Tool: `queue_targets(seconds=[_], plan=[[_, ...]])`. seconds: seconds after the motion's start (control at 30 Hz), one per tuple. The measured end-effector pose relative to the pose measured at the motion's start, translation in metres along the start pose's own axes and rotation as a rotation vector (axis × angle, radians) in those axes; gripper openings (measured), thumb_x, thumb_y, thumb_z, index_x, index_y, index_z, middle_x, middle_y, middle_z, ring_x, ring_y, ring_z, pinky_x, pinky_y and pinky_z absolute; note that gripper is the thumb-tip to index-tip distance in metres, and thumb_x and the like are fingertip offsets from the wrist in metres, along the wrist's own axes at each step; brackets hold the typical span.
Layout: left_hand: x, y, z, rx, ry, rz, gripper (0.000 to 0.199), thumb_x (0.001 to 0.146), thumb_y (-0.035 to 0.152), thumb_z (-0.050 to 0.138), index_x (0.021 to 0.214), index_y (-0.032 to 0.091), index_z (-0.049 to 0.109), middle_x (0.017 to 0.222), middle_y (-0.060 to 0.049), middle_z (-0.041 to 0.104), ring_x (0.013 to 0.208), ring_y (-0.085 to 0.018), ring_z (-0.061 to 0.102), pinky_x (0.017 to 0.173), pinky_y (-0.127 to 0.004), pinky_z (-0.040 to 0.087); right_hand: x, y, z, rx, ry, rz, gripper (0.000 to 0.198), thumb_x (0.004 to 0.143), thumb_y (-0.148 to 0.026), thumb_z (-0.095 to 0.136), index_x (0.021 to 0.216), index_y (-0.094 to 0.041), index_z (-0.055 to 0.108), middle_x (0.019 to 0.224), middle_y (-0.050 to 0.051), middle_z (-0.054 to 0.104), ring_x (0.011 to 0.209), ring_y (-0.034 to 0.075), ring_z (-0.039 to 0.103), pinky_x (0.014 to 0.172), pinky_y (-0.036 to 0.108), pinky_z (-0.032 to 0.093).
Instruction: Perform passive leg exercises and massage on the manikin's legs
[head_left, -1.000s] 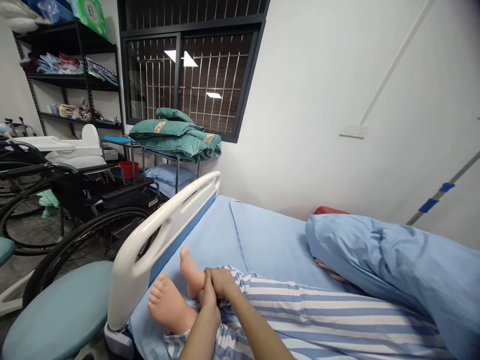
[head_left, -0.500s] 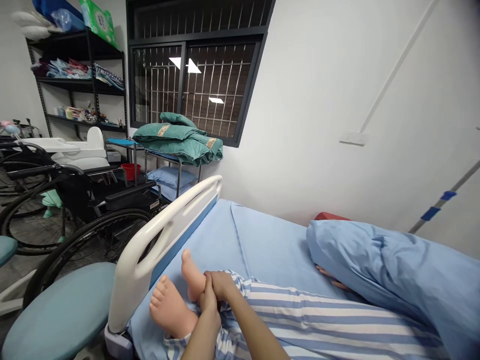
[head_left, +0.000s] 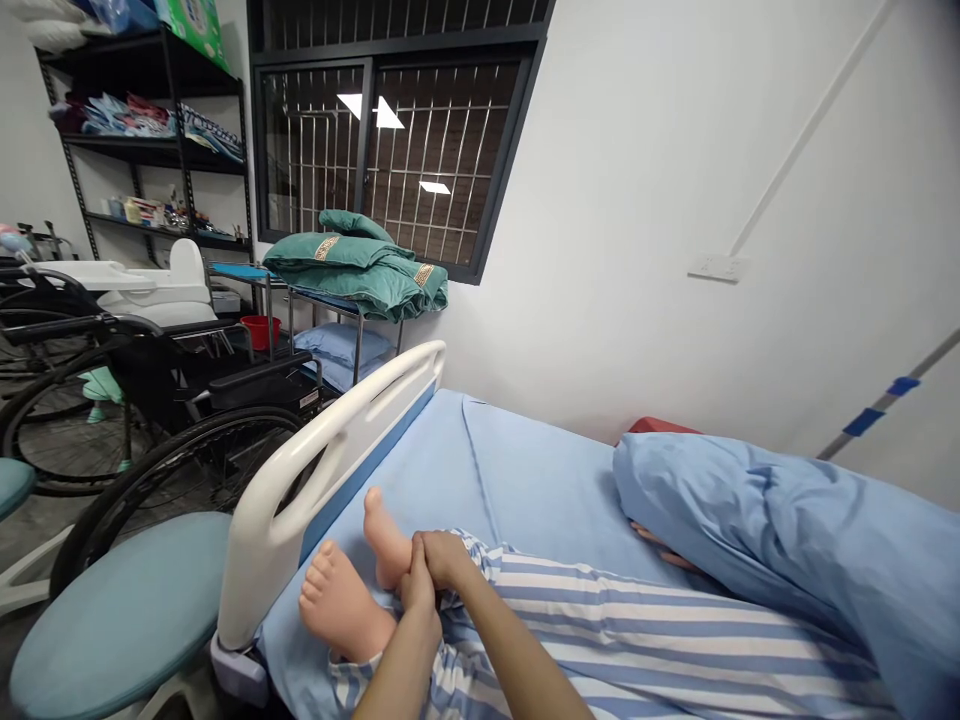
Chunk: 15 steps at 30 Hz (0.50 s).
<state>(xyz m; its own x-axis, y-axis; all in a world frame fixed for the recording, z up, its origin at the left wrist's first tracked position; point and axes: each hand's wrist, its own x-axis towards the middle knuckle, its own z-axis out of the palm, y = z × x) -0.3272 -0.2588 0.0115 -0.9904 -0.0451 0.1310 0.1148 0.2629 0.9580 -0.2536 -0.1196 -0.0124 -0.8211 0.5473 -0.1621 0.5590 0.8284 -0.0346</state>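
Two smooth, manikin-like feet lie toes up near the footboard, one foot [head_left: 341, 605] nearer to me and the far foot [head_left: 385, 540] beyond it. Both my hands are closed around the ankle of the far leg. My left hand [head_left: 418, 588] grips it from the near side, below the heel. Pressed against it, my right hand [head_left: 442, 558] wraps over the ankle at the cuff of the blue-and-white striped trousers [head_left: 615, 610]. Part of the ankle and most fingertips are hidden by the hands. The legs rest along the light blue sheet [head_left: 525, 470].
A white footboard [head_left: 251, 540] closes the bed's end. Beyond it are a round teal stool [head_left: 127, 610] and a black wheelchair [head_left: 217, 400]. A blue quilt [head_left: 772, 520] covers the upper body, with fingers showing at its edge. Green bedding [head_left: 360, 265] sits on a cart below the window.
The view has tipped slightly downward. My hands keep their hold on the far ankle, with almost no movement of the leg.
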Motion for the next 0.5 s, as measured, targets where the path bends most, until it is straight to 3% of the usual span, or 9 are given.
queue_targets(seconds=[0.1, 0.33, 0.4, 0.5], plan=[[0.0, 0.0, 0.0, -0.077, 0.006, -0.003, 0.035, 0.08, 0.056, 0.027, 0.06, 0.027, 0.028, 0.074, -0.009, 0.051, 0.117, -0.031, 0.036, 0.076, -0.04, 0.041, -0.001, 0.0, -0.001, 0.004, 0.004, 0.003, 0.033, 0.07, -0.034, 0.055, 0.1, -0.02, 0.058, 0.093, 0.01, 0.068, 0.083, 0.028, 0.063, 0.064, 0.033, 0.044], [0.002, -0.004, 0.001, 0.061, -0.065, -0.064, 0.043, 0.081, 0.061, 0.014, 0.064, 0.026, 0.033, 0.081, -0.01, 0.055, 0.119, -0.03, 0.037, 0.079, -0.041, 0.044, -0.003, -0.003, -0.006, 0.019, -0.002, -0.001, 0.034, 0.069, -0.032, 0.057, 0.1, -0.021, 0.059, 0.092, 0.009, 0.068, 0.08, 0.028, 0.063, 0.065, 0.033, 0.043], [0.002, -0.012, 0.003, -0.076, -0.19, -0.154, 0.047, 0.081, 0.063, 0.011, 0.064, 0.027, 0.034, 0.076, -0.01, 0.056, 0.113, -0.029, 0.044, 0.072, -0.039, 0.046, -0.004, -0.003, -0.007, 0.02, -0.003, -0.001, 0.033, 0.069, -0.03, 0.057, 0.1, -0.02, 0.059, 0.092, 0.009, 0.068, 0.08, 0.027, 0.063, 0.065, 0.033, 0.043], [-0.004, -0.023, 0.016, -0.295, -0.609, -0.313, 0.054, 0.08, 0.064, 0.006, 0.06, 0.027, 0.04, 0.066, -0.009, 0.058, 0.094, -0.026, 0.057, 0.063, -0.036, 0.048, -0.004, -0.003, -0.008, 0.02, -0.006, -0.004, 0.032, 0.069, -0.029, 0.056, 0.101, -0.021, 0.059, 0.093, 0.009, 0.068, 0.081, 0.027, 0.063, 0.066, 0.032, 0.043]])
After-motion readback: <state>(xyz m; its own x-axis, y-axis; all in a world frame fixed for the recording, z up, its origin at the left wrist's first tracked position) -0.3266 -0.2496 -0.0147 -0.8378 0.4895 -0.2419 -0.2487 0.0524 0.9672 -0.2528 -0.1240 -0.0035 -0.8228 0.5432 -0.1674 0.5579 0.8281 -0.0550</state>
